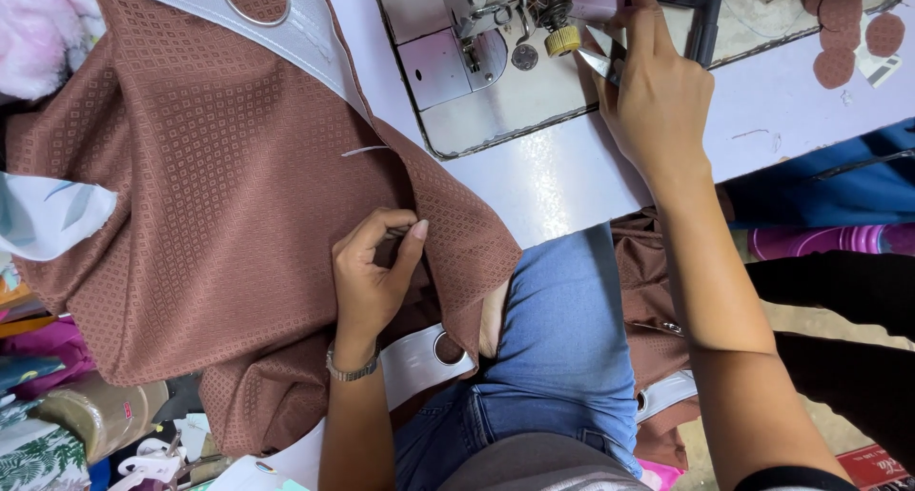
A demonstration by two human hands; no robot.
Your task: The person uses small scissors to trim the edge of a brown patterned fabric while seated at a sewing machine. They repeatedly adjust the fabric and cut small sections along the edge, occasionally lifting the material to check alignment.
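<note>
A brown patterned curtain fabric (pixel 210 195) with a white eyelet band (pixel 286 29) lies over the table and my lap. My left hand (pixel 375 272) pinches a fold of this fabric near its edge, a bracelet on the wrist. My right hand (pixel 653 91) reaches up to the sewing machine (pixel 496 62) and holds small metal snips (pixel 602 64) close to the needle area and a yellow knob (pixel 562 40).
Round brown fabric cut-outs (pixel 843 24) lie at the table's top right. A pink fluffy item (pixel 38 24) is at top left, pale cloth (pixel 43 214) at the left. Tape rolls and clutter (pixel 95 424) sit at bottom left. More brown fabric (pixel 648 300) hangs right of my knee.
</note>
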